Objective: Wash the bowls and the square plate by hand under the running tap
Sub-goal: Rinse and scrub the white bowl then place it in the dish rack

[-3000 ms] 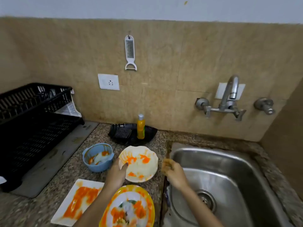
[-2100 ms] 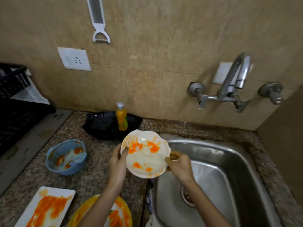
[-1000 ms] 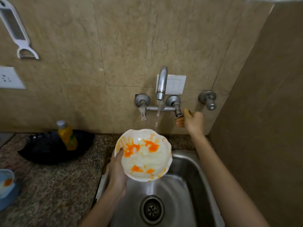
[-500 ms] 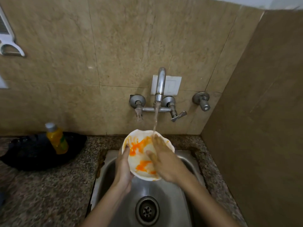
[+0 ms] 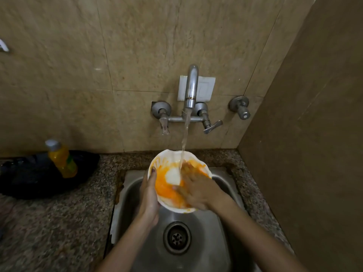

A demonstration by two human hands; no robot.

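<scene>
Legend: Since one second ago the right hand (image 5: pixel 198 191) has left the tap lever (image 5: pixel 213 126) and now lies inside the white bowl (image 5: pixel 172 176). The orange residue was in separate streaks half a second ago and is now smeared over most of the bowl's inside.

Reader: What stands at the left?

Legend: At the far left edge is the tip of a white tool hanging on the wall (image 5: pixel 3 47). Below it a black tray (image 5: pixel 29 179) sits on the speckled granite counter (image 5: pixel 59 222), and an orange bottle with a pale cap (image 5: pixel 61 160) stands tilted in it.

Reader: And the bowl?

Legend: The bowl is held tilted over the steel sink (image 5: pixel 129 193), above and behind the drain (image 5: pixel 176 237). The left hand (image 5: pixel 149 197) grips its left rim with the thumb hooked over the edge. The other fingers pass beneath the bowl and are hidden. A water stream (image 5: pixel 185 134) falls from the tap spout (image 5: pixel 191 85) into the bowl and lands on the right hand's fingers.

Reader: How do those fingers lie?

Legend: They are straight, slightly apart and pressed flat on the bowl's inner wall. They are blurred, and they cover the bowl's right half.

Reader: Further right?

Legend: A white wall plate (image 5: pixel 206 89) shows behind the spout. Right of the lever is a separate round valve (image 5: pixel 240 107), then a brown side wall (image 5: pixel 314 134).
</scene>
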